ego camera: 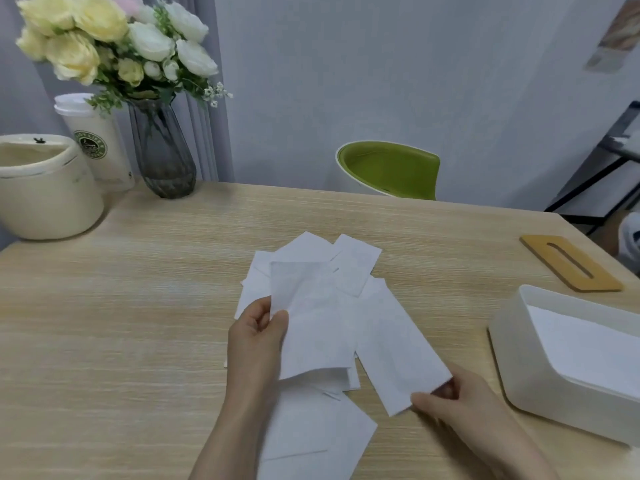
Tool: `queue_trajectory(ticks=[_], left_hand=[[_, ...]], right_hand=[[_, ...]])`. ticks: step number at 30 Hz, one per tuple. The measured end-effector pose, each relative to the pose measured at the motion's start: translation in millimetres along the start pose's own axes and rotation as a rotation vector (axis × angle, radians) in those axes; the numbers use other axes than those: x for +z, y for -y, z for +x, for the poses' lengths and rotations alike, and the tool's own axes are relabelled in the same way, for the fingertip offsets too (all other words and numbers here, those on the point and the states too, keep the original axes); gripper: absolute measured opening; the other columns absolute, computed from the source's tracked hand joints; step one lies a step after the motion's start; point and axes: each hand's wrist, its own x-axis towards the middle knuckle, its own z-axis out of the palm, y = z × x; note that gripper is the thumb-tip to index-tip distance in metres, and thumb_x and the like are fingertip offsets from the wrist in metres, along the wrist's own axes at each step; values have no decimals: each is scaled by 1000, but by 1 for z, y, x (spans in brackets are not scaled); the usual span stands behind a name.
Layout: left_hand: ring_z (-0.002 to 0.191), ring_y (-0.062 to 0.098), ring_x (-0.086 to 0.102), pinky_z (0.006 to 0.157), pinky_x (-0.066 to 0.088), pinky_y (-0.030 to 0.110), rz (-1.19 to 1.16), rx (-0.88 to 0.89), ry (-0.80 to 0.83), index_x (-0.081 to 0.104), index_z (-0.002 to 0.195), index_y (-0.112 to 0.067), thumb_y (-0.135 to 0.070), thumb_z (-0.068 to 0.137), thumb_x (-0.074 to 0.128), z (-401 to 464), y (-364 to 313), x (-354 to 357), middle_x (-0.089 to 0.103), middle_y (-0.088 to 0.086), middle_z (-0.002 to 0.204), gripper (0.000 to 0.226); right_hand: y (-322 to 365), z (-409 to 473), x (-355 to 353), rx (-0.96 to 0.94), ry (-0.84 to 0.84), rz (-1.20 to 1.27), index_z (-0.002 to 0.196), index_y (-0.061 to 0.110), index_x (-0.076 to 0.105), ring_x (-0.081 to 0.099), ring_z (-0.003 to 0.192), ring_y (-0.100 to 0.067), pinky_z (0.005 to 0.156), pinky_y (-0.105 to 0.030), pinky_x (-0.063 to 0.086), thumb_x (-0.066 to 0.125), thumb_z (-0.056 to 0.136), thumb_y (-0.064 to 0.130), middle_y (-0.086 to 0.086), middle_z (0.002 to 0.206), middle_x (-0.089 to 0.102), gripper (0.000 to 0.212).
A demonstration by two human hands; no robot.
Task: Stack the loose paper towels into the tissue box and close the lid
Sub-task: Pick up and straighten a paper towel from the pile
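1. The paper towels [311, 306] lie fanned at mid-table [138, 306].
2. The left hand [256, 337] pinches 1 raised sheet; the right hand [446, 400] pinches another's corner.
3. Square the edges before moving them to the open tissue box [519, 358], right.
4. The lid [571, 263] waits behind the box.

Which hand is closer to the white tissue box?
The right hand. It pinches a paper towel just beside the tissue box; the left hand holds another towel farther away, mid-table.
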Motion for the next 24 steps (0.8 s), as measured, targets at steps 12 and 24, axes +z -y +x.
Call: queue_trajectory(ticks=[12, 24], left_hand=[[84, 14, 73, 71, 52, 30, 41, -110, 91, 68, 104, -20, -1, 93, 56, -2, 12, 13, 77, -4, 91, 24], [81, 10, 70, 72, 51, 29, 100, -64, 30, 69, 97, -24, -5, 97, 49, -2, 16, 15, 76, -9, 88, 28]], right_hand=[[3, 22, -13, 23, -102, -12, 77, 26, 75, 64, 71, -12, 71, -31, 42, 66, 84, 35, 4, 76, 73, 15], [-3, 34, -10, -51, -348, 324, 87, 9, 68, 57, 63, -19, 64, -30, 40, 66, 87, 9, -10, 62, 66, 3]])
